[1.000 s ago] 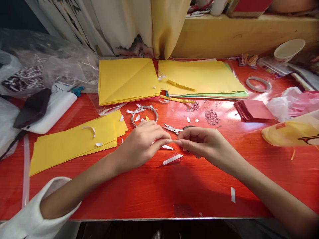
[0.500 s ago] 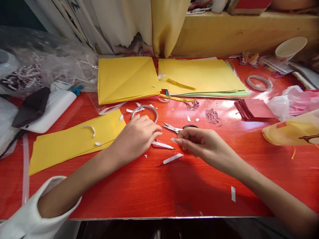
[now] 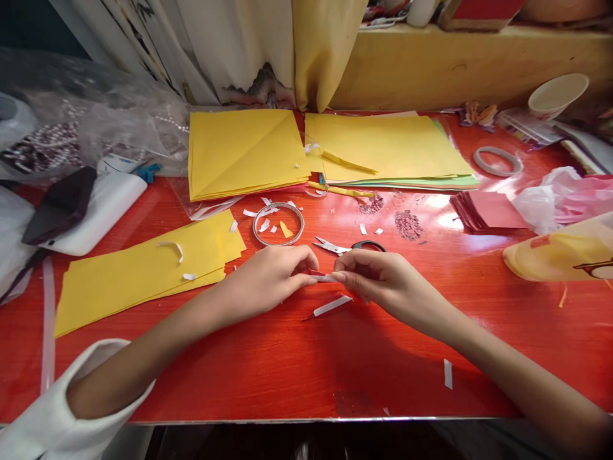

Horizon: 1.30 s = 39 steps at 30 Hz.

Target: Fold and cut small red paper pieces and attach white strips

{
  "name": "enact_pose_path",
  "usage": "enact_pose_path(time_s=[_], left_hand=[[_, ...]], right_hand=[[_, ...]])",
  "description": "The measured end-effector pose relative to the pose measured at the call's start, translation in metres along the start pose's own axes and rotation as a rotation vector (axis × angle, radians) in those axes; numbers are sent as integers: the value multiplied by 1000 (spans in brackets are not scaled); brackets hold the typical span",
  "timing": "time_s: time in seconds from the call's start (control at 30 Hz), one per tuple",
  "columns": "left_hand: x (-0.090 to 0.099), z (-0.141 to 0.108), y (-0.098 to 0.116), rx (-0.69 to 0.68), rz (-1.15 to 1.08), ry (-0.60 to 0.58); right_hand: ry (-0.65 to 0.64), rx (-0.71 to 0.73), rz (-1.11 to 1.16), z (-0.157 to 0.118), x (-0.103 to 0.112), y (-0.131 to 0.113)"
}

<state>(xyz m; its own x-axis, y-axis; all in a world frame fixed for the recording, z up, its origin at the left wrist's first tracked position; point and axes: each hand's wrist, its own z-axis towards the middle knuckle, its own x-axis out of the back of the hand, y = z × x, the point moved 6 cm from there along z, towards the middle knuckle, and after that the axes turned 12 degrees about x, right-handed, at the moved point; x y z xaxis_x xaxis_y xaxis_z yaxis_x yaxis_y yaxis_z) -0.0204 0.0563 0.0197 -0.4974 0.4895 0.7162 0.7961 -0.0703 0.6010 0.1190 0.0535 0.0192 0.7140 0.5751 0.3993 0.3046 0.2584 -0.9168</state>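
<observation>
Between my fingertips is a small folded red paper piece [image 3: 317, 273] with a white strip [image 3: 326, 278] along it. My left hand [image 3: 272, 275] pinches its left end. At the right end, the thumb and finger of my right hand [image 3: 395, 281] are closed on the strip; whether a separate scrap is also there is hidden. A second red piece with a white strip [image 3: 332, 305] lies just below. Black-handled scissors [image 3: 335, 247] lie partly open behind my right hand. A narrow tape roll [image 3: 302, 225] rests behind my left hand, with paper scraps in and around it.
Yellow paper strips [image 3: 138, 275] lie at left. Yellow sheet stacks [image 3: 249, 153] stand at the back. Right of them are a second tape roll [image 3: 498, 161], red paper squares [image 3: 493, 211] and a yellowish cup [image 3: 550, 252]. Plastic bags [image 3: 110, 115] and a white device [image 3: 105, 211] occupy the far left.
My left hand has drawn back toward me, picking a red paper piece off the table. My right hand has moved slightly left, its fingertips now meeting that piece. The tape roll is uncovered.
</observation>
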Motion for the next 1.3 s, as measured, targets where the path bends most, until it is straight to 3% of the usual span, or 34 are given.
enact_pose_path(time_s=[0.13, 0.33, 0.63, 1.3], left_hand=[[-4, 0, 1, 45, -227, -51], [-13, 2, -3, 74, -379, -149], [-20, 6, -8, 152, -440, -250], [-18, 7, -6, 162, -432, -233]], right_hand=[[15, 24, -8, 1, 0, -1], [15, 27, -68, 3, 0, 3], [-6, 43, -279, 5, 0, 4], [-2, 54, -321, 6, -2, 5]])
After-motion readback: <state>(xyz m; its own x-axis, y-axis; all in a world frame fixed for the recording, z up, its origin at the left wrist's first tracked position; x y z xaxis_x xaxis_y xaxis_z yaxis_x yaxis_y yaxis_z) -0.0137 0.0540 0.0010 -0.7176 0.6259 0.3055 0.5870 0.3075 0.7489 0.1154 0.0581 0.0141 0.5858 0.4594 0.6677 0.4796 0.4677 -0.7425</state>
